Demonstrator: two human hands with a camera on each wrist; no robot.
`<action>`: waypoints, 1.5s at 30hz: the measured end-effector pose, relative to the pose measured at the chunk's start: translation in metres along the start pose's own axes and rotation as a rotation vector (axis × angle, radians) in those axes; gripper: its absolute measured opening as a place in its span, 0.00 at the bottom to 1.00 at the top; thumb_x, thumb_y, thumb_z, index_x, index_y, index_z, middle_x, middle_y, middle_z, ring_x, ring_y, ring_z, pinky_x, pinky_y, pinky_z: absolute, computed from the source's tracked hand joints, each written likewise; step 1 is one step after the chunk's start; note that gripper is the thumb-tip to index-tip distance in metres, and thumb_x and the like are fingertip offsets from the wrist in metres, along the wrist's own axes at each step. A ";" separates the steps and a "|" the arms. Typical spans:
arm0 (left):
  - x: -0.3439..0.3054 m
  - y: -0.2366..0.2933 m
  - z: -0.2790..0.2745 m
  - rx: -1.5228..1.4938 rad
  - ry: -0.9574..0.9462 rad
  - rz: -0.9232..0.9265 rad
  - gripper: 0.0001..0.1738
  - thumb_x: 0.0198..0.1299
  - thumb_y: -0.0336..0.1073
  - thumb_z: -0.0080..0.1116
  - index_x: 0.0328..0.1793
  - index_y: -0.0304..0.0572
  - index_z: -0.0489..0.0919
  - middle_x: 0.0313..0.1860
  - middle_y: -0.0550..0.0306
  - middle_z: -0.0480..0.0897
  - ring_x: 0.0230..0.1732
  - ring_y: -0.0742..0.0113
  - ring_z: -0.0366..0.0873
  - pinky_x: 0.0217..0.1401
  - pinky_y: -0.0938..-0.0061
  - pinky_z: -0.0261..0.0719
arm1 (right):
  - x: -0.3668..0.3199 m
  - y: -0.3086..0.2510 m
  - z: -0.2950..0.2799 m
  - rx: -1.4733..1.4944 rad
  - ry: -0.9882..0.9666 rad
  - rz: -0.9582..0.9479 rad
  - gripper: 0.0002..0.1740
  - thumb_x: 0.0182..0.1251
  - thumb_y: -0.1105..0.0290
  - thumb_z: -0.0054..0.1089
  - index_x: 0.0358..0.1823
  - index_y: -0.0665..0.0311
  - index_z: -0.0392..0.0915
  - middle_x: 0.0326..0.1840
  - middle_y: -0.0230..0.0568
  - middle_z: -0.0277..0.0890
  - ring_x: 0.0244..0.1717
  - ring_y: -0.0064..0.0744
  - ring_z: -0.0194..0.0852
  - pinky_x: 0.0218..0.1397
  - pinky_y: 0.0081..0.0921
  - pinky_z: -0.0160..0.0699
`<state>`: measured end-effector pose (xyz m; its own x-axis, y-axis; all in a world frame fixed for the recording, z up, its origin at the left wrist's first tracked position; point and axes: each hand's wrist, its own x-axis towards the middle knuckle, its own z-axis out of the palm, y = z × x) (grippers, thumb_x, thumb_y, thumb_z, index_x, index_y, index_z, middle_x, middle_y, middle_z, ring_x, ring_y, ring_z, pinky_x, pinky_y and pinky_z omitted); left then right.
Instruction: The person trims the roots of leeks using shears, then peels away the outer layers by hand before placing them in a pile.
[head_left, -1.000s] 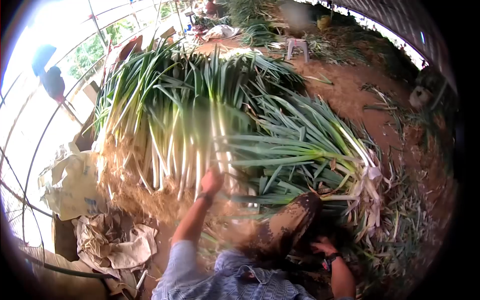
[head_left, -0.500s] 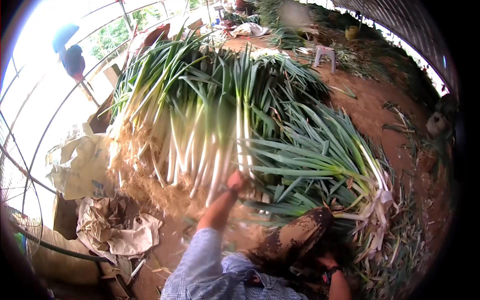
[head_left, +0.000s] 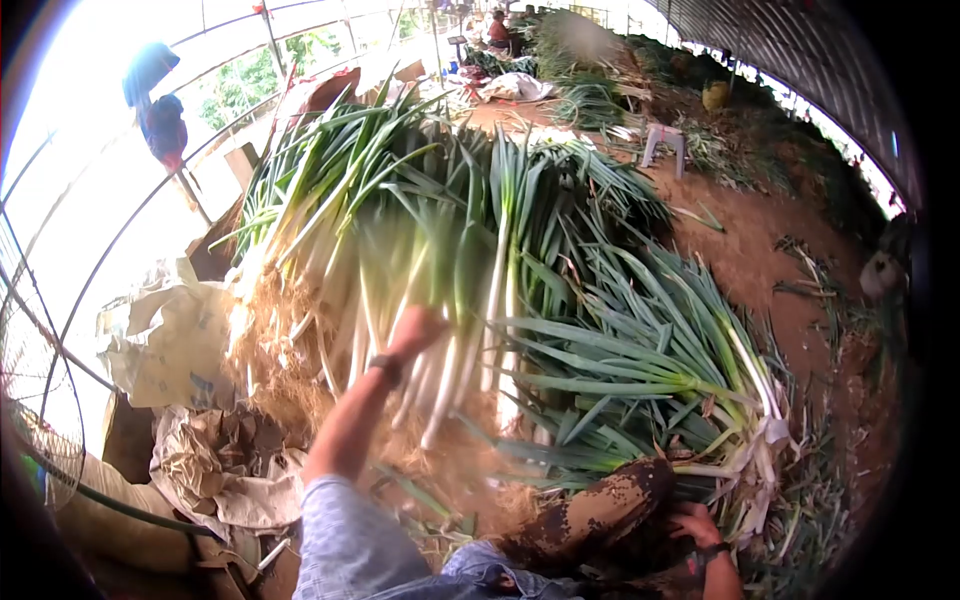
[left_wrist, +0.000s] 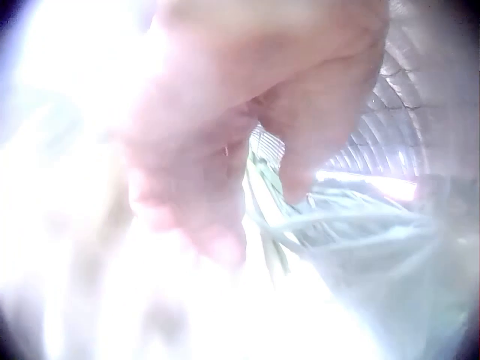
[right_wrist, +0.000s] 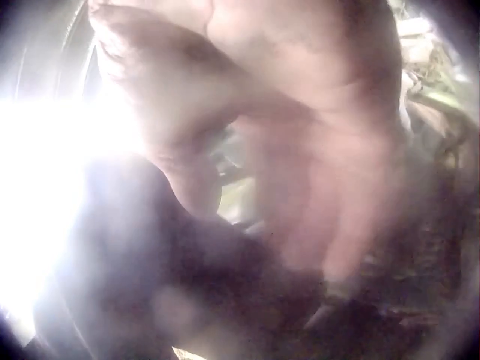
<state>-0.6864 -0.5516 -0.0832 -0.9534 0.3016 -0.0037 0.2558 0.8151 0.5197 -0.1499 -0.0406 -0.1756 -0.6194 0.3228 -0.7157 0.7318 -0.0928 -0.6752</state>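
A thick row of large green onions [head_left: 505, 215] lies with leaves pointing away and white stalks and shaggy roots toward me. My left hand [head_left: 418, 330] reaches over the white stalks near the row's middle. In the left wrist view its fingers [left_wrist: 214, 232] bend loosely downward, thumb apart, with nothing visibly gripped; glare washes out the stalks below. My right hand [head_left: 692, 522] is beside my bent knee [head_left: 600, 510], near the root ends of a second heap of green onions [head_left: 640, 375]. The right wrist view shows its thumb and fingers [right_wrist: 300, 202] spread apart over dark cloth.
Crumpled brown sacking [head_left: 225, 470] and a pale sack [head_left: 165, 340] lie at the left. A small plastic stool [head_left: 665, 145] stands on the bare soil farther off. Loose leaf scraps litter the ground at right. Thin curved poles [head_left: 110, 235] frame the left side.
My left hand has shifted left and farther over the stalks, away from the right end of the white stalks. My right hand has come out a little rightward from behind the knee.
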 end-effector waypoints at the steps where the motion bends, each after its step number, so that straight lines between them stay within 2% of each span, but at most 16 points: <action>1: 0.029 -0.043 -0.013 0.106 0.207 0.125 0.14 0.63 0.50 0.66 0.42 0.49 0.87 0.39 0.52 0.88 0.39 0.58 0.85 0.43 0.65 0.84 | -0.001 -0.003 -0.003 -0.032 0.036 0.037 0.22 0.63 0.71 0.67 0.57 0.73 0.77 0.44 0.48 0.84 0.40 0.42 0.86 0.38 0.36 0.90; 3: 0.030 -0.050 -0.092 0.144 0.632 0.186 0.13 0.59 0.44 0.70 0.45 0.49 0.86 0.45 0.53 0.87 0.45 0.56 0.85 0.46 0.67 0.84 | -0.001 0.001 -0.012 -0.079 0.083 0.059 0.21 0.63 0.70 0.67 0.54 0.75 0.77 0.41 0.50 0.83 0.36 0.43 0.87 0.35 0.36 0.90; 5: 0.009 -0.026 -0.173 0.228 0.722 0.038 0.24 0.57 0.44 0.72 0.57 0.42 0.82 0.51 0.48 0.86 0.54 0.53 0.82 0.63 0.63 0.79 | 0.003 0.009 -0.020 -0.122 0.131 0.116 0.21 0.63 0.71 0.70 0.54 0.77 0.78 0.41 0.50 0.84 0.35 0.41 0.87 0.33 0.36 0.90; 8: 0.028 -0.106 -0.231 0.442 0.579 -0.275 0.48 0.53 0.49 0.70 0.76 0.32 0.65 0.71 0.38 0.71 0.74 0.46 0.65 0.79 0.57 0.63 | -0.001 0.017 -0.020 -0.190 0.169 0.161 0.20 0.64 0.70 0.71 0.52 0.76 0.79 0.39 0.50 0.85 0.34 0.40 0.87 0.33 0.35 0.89; 14: 0.014 -0.188 -0.239 0.407 0.350 -0.553 0.71 0.44 0.71 0.71 0.84 0.36 0.51 0.82 0.33 0.58 0.82 0.38 0.51 0.84 0.51 0.48 | -0.005 0.055 -0.021 -0.416 0.122 0.256 0.20 0.64 0.66 0.72 0.52 0.73 0.81 0.40 0.47 0.86 0.37 0.37 0.87 0.34 0.32 0.87; 18: 0.024 -0.222 -0.224 0.235 0.316 -0.576 0.68 0.42 0.64 0.77 0.81 0.33 0.55 0.75 0.31 0.67 0.75 0.41 0.65 0.78 0.55 0.63 | -0.001 0.039 -0.017 -0.509 0.102 0.250 0.22 0.63 0.65 0.72 0.53 0.73 0.80 0.42 0.46 0.86 0.39 0.36 0.88 0.37 0.31 0.87; 19: 0.033 -0.251 -0.211 0.185 0.468 -0.540 0.47 0.50 0.54 0.75 0.74 0.44 0.68 0.58 0.43 0.83 0.56 0.49 0.82 0.74 0.52 0.63 | -0.002 0.028 -0.015 -0.536 0.087 0.258 0.22 0.63 0.65 0.72 0.53 0.73 0.80 0.42 0.45 0.86 0.39 0.36 0.87 0.38 0.31 0.87; 21: 0.040 -0.287 -0.207 0.133 0.292 -0.406 0.35 0.55 0.47 0.70 0.70 0.54 0.74 0.57 0.49 0.84 0.55 0.49 0.82 0.73 0.54 0.64 | -0.001 0.006 -0.008 -0.513 0.079 0.235 0.21 0.63 0.64 0.72 0.51 0.72 0.81 0.40 0.44 0.86 0.38 0.34 0.86 0.38 0.30 0.85; 25: 0.027 -0.268 -0.208 0.736 0.130 -0.051 0.24 0.57 0.36 0.61 0.61 0.67 0.83 0.53 0.56 0.87 0.58 0.47 0.81 0.73 0.54 0.63 | 0.001 -0.028 0.007 -0.464 0.087 0.103 0.20 0.63 0.62 0.73 0.48 0.71 0.82 0.36 0.40 0.85 0.36 0.31 0.83 0.36 0.29 0.81; 30: 0.023 -0.272 -0.198 0.786 0.258 0.158 0.22 0.70 0.29 0.44 0.61 0.62 0.84 0.54 0.53 0.88 0.59 0.58 0.82 0.81 0.53 0.53 | 0.025 -0.039 0.019 -0.742 -0.011 0.187 0.18 0.63 0.61 0.70 0.47 0.68 0.84 0.32 0.37 0.83 0.31 0.29 0.80 0.34 0.32 0.77; 31: 0.010 -0.235 -0.208 0.848 0.096 0.029 0.24 0.71 0.25 0.44 0.63 0.63 0.84 0.57 0.56 0.86 0.60 0.58 0.82 0.83 0.52 0.48 | 0.026 -0.037 0.022 -0.755 -0.058 0.152 0.19 0.63 0.57 0.68 0.45 0.66 0.85 0.29 0.37 0.83 0.29 0.29 0.79 0.35 0.32 0.77; 32: 0.008 -0.244 -0.198 0.917 0.182 0.113 0.16 0.65 0.28 0.51 0.47 0.58 0.88 0.36 0.51 0.88 0.46 0.54 0.84 0.80 0.54 0.57 | 0.027 -0.034 0.025 -0.679 -0.066 0.105 0.19 0.63 0.56 0.68 0.43 0.67 0.85 0.28 0.37 0.83 0.29 0.29 0.79 0.35 0.32 0.77; 33: -0.006 -0.243 -0.193 0.559 0.260 0.011 0.12 0.63 0.31 0.55 0.50 0.53 0.85 0.35 0.50 0.86 0.44 0.53 0.84 0.72 0.53 0.63 | 0.030 -0.027 0.027 -0.600 -0.070 0.058 0.19 0.63 0.55 0.68 0.41 0.67 0.85 0.27 0.37 0.83 0.28 0.29 0.79 0.35 0.32 0.77; 35: -0.033 -0.226 -0.172 -0.170 0.399 -0.167 0.17 0.59 0.37 0.63 0.55 0.44 0.78 0.32 0.48 0.84 0.39 0.50 0.83 0.55 0.52 0.73 | 0.043 -0.005 0.021 -0.579 -0.058 0.045 0.19 0.64 0.57 0.69 0.42 0.67 0.85 0.31 0.38 0.84 0.30 0.30 0.81 0.36 0.31 0.79; 38: -0.057 -0.224 -0.150 -0.096 0.459 -0.259 0.35 0.51 0.42 0.71 0.61 0.35 0.67 0.34 0.42 0.82 0.37 0.43 0.82 0.37 0.53 0.80 | 0.059 0.020 0.016 -0.630 -0.062 0.113 0.18 0.64 0.61 0.69 0.48 0.67 0.85 0.38 0.39 0.86 0.34 0.30 0.83 0.36 0.28 0.83; 45: -0.081 -0.189 -0.156 0.100 0.365 -0.433 0.46 0.47 0.48 0.75 0.65 0.27 0.66 0.41 0.39 0.84 0.45 0.44 0.84 0.48 0.59 0.82 | 0.041 0.018 0.007 -0.583 -0.075 0.085 0.16 0.66 0.64 0.67 0.49 0.68 0.85 0.40 0.40 0.86 0.36 0.32 0.85 0.37 0.27 0.84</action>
<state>-0.6826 -0.8074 -0.0476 -0.9634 -0.2458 0.1066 -0.1731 0.8747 0.4527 -0.1643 -0.0360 -0.2184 -0.5548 0.2677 -0.7877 0.8019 0.4242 -0.4207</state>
